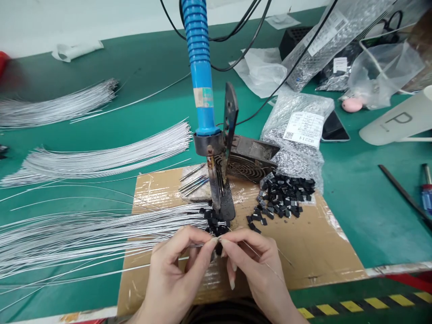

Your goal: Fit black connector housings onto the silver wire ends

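Note:
My left hand [180, 263] is closed, thumb and index finger pinched at the end of a thin grey cable that runs in from the left. Touching those fingertips, my right hand [256, 258] is pinched too, on a fine silvery wire [251, 249] that crosses its palm. The tiny thing where the fingertips meet is mostly hidden. Just behind them lie small black connectors [212, 220] on the ends of a bundle of grey cables [168, 216]. Above these a blue-handled soldering iron [204, 67] stands tip down in a metal stand [230, 121].
A cardboard sheet [303, 252] covers the green bench [135, 99]. Loose black connectors [285, 193] are heaped on the right beside a small fan [251, 157]. More cable bundles [111, 157] lie left. Bubble-wrap bags [297, 153], a phone [334, 128] and a white cup [401, 117] stand farther right.

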Tool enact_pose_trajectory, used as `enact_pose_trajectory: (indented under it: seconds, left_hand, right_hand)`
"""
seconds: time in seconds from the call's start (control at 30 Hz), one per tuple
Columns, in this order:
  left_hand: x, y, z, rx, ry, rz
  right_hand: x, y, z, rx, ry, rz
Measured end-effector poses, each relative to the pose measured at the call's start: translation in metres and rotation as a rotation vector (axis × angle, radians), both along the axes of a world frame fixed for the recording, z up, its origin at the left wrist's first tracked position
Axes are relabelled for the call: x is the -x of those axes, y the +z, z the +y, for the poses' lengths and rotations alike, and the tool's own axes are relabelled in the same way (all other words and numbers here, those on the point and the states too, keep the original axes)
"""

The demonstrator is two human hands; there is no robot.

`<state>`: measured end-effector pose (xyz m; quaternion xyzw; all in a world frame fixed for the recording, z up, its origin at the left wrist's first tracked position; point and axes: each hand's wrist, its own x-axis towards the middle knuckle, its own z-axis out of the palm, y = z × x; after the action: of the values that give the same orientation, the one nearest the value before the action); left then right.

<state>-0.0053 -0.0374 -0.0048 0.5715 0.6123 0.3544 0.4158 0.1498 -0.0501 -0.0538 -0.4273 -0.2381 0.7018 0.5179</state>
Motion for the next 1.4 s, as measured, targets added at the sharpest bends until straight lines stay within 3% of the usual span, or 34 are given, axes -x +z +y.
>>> enact_pose_trajectory:
  seconds: [0.6, 0.87, 1.1, 1.27, 1.4]
  left_hand:
    - [0.001, 0.005, 0.000, 0.008, -0.040, 0.022]
    - [0.001, -0.001, -0.002, 0.018, -0.022, 0.050]
    - [0.004, -0.008, -0.004, -0.028, -0.085, 0.101]
    - [-0.002, -0.010, -0.008, 0.012, 0.020, 0.036]
    - [-0.005, -0.009, -0.007, 0.039, 0.044, 0.007]
  right_hand:
    - [-0.016, 0.004, 0.010, 0.099, 0.174, 0.095]
    - [-0.012, 0.003, 0.005, 0.063, 0.141, 0.084]
    - [0.003, -0.001, 0.000, 0.109, 0.002, 0.181]
    - [0.012, -0.002, -0.003, 0.132, -0.063, 0.221]
    - [0.007, -0.001, -0.006, 0.087, -0.015, 0.143]
